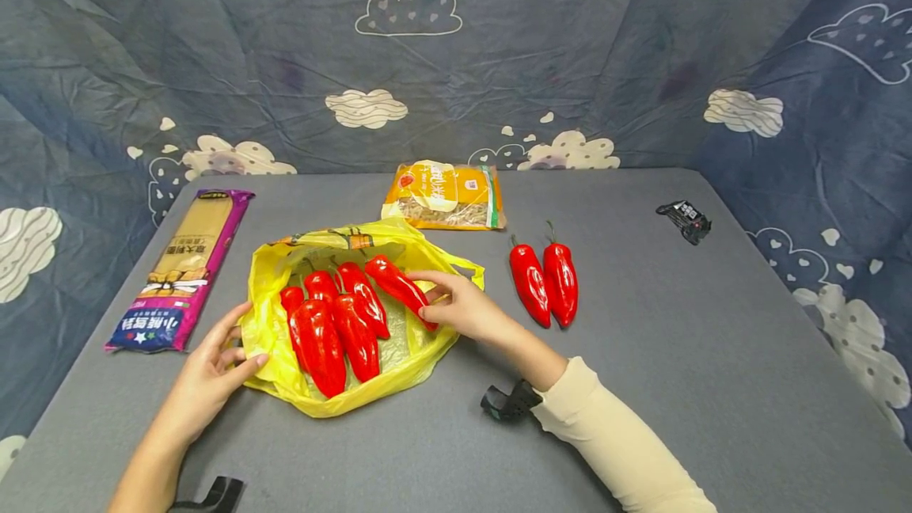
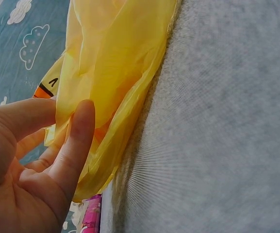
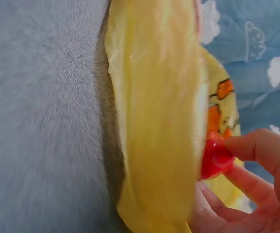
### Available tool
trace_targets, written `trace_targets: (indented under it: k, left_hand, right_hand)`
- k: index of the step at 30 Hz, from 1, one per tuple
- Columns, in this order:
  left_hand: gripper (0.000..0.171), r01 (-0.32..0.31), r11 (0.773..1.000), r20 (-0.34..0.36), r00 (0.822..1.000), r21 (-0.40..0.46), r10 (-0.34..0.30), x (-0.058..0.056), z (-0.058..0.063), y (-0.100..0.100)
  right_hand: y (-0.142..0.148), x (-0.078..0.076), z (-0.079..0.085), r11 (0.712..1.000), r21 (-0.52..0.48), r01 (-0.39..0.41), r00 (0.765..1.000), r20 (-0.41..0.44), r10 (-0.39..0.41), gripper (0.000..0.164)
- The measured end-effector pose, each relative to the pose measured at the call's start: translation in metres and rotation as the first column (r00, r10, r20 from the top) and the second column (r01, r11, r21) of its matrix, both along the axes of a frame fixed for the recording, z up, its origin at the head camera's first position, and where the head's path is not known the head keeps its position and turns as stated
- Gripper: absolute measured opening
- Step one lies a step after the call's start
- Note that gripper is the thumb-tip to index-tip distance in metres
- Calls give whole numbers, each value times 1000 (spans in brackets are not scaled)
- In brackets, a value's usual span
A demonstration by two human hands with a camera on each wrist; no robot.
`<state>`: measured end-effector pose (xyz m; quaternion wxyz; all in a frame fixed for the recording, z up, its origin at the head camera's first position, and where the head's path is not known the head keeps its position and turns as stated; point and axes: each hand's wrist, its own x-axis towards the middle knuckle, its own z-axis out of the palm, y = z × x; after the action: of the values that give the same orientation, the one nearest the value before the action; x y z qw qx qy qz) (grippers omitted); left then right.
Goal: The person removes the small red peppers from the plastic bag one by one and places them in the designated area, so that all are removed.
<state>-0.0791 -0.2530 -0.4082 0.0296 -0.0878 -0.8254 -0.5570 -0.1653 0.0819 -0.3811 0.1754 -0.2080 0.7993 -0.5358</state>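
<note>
A yellow plastic bag [image 1: 427, 366] lies with its mouth spread wide, and several glossy red peppers [image 1: 318, 347] rest inside it. My left hand [image 1: 207, 378] pinches the bag's left rim between thumb and fingers; the left wrist view shows the thumb [image 2: 79, 141] against the yellow film. At the bag's right side, my right hand [image 1: 459, 305] holds one red pepper [image 1: 399, 283] by its lower end, tilted over the opening. The right wrist view shows that pepper's tip [image 3: 215, 155] between thumb and fingers, partly behind the bag wall [image 3: 159, 116].
Two more red peppers [image 1: 529, 285] lie side by side right of the bag. Behind it is an orange food packet [image 1: 456, 195]. A long purple noodle packet [image 1: 181, 267] lies at the left, and a small black packet [image 1: 685, 220] at the far right of the grey table [image 1: 641, 355].
</note>
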Motion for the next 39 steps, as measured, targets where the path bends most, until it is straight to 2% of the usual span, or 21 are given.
trace_targets:
  k: [5, 9, 12, 14, 17, 20, 24, 28, 35, 39]
  left_hand:
    - [69, 2, 1000, 4, 1000, 11, -2, 0, 0, 0]
    - [69, 0, 1000, 8, 1000, 9, 0, 0, 0, 0]
    - [69, -2, 1000, 10, 1000, 8, 2, 0, 1, 0]
    - [69, -2, 1000, 9, 1000, 7, 2, 0, 1, 0]
    - [69, 0, 1000, 8, 1000, 8, 0, 0, 1, 0]
    - [69, 1, 1000, 8, 1000, 9, -1, -1, 0, 0]
    - [69, -3, 1000, 14, 1000, 10, 3, 0, 0, 0]
    - [69, -7, 1000, 20, 1000, 9, 6, 0, 1, 0]
    - [69, -7, 1000, 17, 1000, 24, 6, 0, 1, 1]
    - [69, -7, 1000, 19, 1000, 14, 6, 0, 0, 0]
  right_hand:
    - [28, 17, 12, 997, -38, -66, 998, -4, 66, 48]
    - [53, 33, 21, 995, -85, -54, 998, -45, 51, 48]
    - [75, 42, 27, 986, -167, 10, 995, -99, -27, 49]
    - [91, 46, 30, 976, -207, 71, 983, -153, -104, 50]
    - [116, 51, 31, 952, -250, 176, 951, -208, -230, 52]
    - [140, 51, 28, 921, -261, 289, 911, -222, -348, 54]
    - [170, 45, 15, 877, -223, 426, 861, -198, -468, 53]
    - [193, 38, 0, 847, -151, 509, 838, -139, -528, 53]
    - [208, 32, -19, 838, 78, 540, 841, -98, -533, 54]
    - [208, 30, -24, 849, 92, 520, 854, -82, -514, 53]
